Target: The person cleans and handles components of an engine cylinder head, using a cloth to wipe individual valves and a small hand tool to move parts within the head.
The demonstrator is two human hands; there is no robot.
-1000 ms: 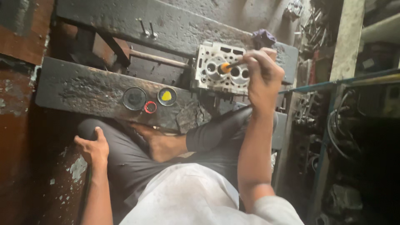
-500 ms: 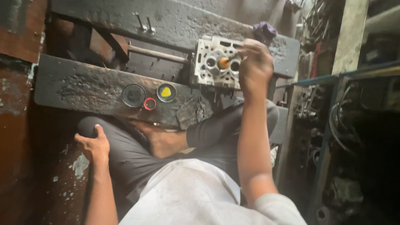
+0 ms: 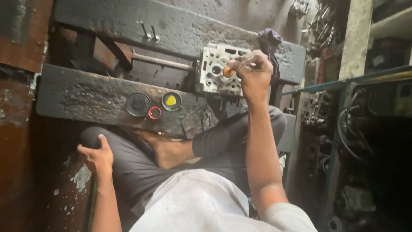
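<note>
Cylinder head (image 3: 213, 71) under right hand (image 3: 254, 74); left hand (image 3: 98, 158) far.

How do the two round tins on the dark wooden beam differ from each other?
The left tin is larger and looks dark all over; the right tin is smaller and shows a yellow patch in its middle. The left tin sits farther from the metal cylinder head; the right tin sits closer to it. Both are round, lie flat on the beam, and flank a small red ring.
</note>
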